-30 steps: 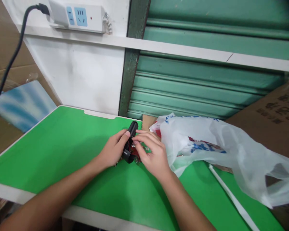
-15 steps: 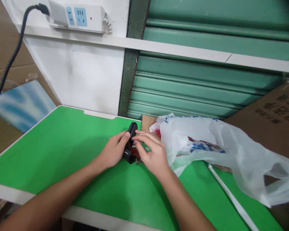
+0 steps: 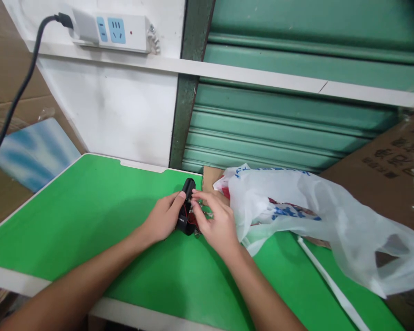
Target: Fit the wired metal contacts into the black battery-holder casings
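Note:
My left hand [image 3: 162, 218] is wrapped round a black plastic housing [image 3: 189, 185], its thumb lying along the near side. The housing tilts above the green tabletop, with small white lettering on its lower end. A red wire [image 3: 192, 219] comes out at its right side. My right hand [image 3: 218, 225] has thumb and fingertips pinched together at that side of the housing. What the pinch holds is too small and covered to make out. Several small shiny metal parts [image 3: 197, 233] show below and behind the right fingers, partly hidden.
Right of the hands, a white plastic bag [image 3: 296, 193] lies over cardboard. A white strip [image 3: 331, 280] slants across the green tabletop [image 3: 89, 207]. A power strip [image 3: 131, 34] with a black cable [image 3: 24, 78] sits on a ledge above. A cardboard box [image 3: 382, 156] stands far right.
The right fingers have bunched closer together at the housing and shifted slightly left. The left hand keeps its hold. The whole view has moved slightly.

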A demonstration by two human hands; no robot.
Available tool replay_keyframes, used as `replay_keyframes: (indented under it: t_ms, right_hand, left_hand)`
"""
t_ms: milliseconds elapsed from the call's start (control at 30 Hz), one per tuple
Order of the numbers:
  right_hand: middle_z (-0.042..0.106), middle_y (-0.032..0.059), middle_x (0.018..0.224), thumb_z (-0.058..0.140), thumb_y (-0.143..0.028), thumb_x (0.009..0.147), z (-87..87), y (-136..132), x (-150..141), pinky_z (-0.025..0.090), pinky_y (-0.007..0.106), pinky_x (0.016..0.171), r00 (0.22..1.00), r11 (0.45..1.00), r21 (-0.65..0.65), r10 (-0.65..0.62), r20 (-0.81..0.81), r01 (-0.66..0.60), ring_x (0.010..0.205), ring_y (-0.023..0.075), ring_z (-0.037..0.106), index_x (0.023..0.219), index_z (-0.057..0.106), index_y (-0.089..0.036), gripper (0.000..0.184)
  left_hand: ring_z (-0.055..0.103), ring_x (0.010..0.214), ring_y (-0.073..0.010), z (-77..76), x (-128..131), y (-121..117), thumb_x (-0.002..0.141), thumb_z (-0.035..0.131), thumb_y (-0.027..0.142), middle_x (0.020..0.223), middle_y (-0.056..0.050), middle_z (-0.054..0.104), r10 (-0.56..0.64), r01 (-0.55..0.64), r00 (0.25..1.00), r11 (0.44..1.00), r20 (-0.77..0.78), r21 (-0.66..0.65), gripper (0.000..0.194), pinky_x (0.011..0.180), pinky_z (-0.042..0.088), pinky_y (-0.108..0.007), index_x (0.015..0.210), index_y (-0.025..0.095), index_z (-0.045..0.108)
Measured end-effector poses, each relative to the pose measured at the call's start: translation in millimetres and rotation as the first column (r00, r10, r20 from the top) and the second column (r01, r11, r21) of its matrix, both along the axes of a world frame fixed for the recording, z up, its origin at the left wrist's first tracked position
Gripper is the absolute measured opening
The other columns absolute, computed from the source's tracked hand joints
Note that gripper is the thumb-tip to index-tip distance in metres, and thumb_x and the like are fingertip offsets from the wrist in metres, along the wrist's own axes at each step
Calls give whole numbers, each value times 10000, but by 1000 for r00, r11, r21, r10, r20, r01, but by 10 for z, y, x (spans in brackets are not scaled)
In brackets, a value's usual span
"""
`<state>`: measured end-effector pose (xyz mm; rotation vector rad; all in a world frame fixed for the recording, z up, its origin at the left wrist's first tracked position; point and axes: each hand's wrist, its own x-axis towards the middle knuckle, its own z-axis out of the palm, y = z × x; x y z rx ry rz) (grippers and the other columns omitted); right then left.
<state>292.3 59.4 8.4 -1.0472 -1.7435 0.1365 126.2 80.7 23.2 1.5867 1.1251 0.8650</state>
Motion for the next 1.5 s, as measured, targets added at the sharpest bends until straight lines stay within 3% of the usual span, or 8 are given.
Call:
replay_keyframes:
  t_ms: [233, 500, 1500]
  right_hand:
    - [795, 66, 1017, 592, -217, 983, -56, 4, -31, 662, 376, 842, 998, 998, -43, -40, -49, 38, 912, 210, 791, 1153, 617, -254, 176]
    - [787, 73, 1041, 588, -208, 985, -93, 15, -57, 661, 383, 832, 997, 998, -20, -56, -52, 55, 941, 220, 789, 1133, 593, -253, 155]
    - [775, 71, 1033, 593, -242, 994, -155, 41, -52, 660, 386, 876, 994, 996, -88, -20, -106, 11, 1023, 235, 795, 1092, 550, -256, 107]
  left_hand:
    - [534, 688, -188, -36, 1, 7, 1000, 363, 634, 741, -18, 634, 9, -9, 1000, 1000, -14, -29, 592, 626, 384, -292, 919, 147, 689]
    - [548, 716, -195, -12, 17, 4, 994, 369, 617, 780, -41, 662, 25, -25, 999, 1000, -33, -18, 561, 624, 400, -287, 849, 162, 662]
    - [442, 603, -157, -17, 46, 30, 889, 402, 742, 639, 19, 511, 35, -31, 999, 990, 30, -137, 591, 560, 344, -285, 751, 190, 563]
